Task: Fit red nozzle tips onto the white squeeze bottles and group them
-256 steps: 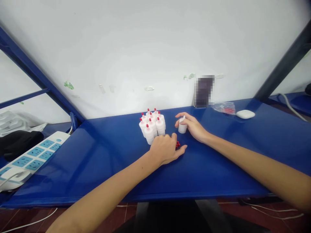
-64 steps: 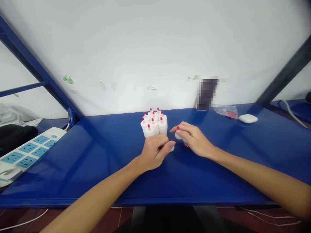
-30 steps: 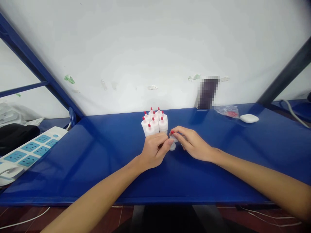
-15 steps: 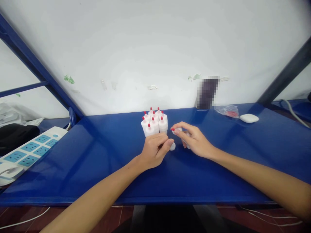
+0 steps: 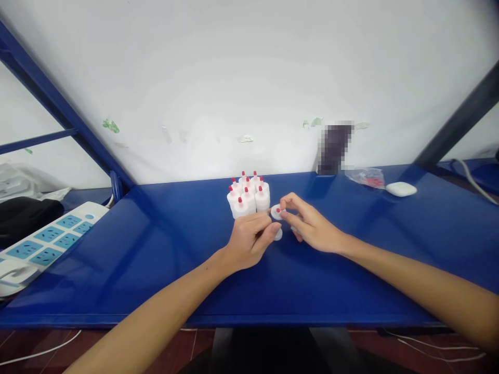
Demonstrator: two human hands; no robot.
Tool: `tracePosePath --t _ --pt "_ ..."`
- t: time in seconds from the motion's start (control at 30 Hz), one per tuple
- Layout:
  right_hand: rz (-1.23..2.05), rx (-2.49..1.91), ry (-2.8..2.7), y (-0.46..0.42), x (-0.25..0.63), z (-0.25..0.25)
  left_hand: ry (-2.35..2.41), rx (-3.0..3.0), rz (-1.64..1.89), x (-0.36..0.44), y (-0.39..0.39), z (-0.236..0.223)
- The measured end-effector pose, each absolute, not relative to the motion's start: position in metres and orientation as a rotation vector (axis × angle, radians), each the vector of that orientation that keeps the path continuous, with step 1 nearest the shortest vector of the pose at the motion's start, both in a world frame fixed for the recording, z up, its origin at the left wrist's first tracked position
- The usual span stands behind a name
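Observation:
A cluster of several small white bottles with red tips stands upright at the back middle of the blue table. Just in front of it my left hand rests curled on the table, its thumb and forefinger pinching a small white piece. My right hand is beside it, fingers closed around a small white bottle with a red tip, its tip turned toward me and close to my left fingers. The bottle's body is mostly hidden in my palm.
A white power strip with blue sockets lies at the left edge. At the back right are a blurred dark object leaning on the wall, a clear bag with red pieces and a white oval case.
My right hand has turned the bottle it holds so the red tip faces me and has brought it closer to my left fingers. My left hand has barely moved.

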State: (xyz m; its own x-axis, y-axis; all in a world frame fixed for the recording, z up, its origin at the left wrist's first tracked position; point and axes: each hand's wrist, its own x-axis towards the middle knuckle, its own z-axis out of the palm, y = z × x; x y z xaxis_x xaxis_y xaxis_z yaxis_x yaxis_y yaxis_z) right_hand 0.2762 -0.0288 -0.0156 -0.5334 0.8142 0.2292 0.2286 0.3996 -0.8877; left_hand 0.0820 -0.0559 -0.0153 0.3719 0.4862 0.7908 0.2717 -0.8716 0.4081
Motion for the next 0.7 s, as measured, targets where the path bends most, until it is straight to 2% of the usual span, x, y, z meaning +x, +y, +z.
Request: tracePosePath --t 0.2,0.47,0.7 --pt "1.199 -0.881 -2.005 -0.0287 0.2774 -0.0140 0.697 2.402 1.539 0.0815 -0.0561 -0.0147" --pt "1.065 -0.995 -2.152 -0.0282 0.2776 -0.0076 0.714 2.416 1.436 0.0811 -0.0559 -0.0175" --pt "1.226 -1.108 -1.985 -0.0224 0.2749 -0.0096 0.752 2.463 1.373 0.0807 -0.0550 -0.0183"
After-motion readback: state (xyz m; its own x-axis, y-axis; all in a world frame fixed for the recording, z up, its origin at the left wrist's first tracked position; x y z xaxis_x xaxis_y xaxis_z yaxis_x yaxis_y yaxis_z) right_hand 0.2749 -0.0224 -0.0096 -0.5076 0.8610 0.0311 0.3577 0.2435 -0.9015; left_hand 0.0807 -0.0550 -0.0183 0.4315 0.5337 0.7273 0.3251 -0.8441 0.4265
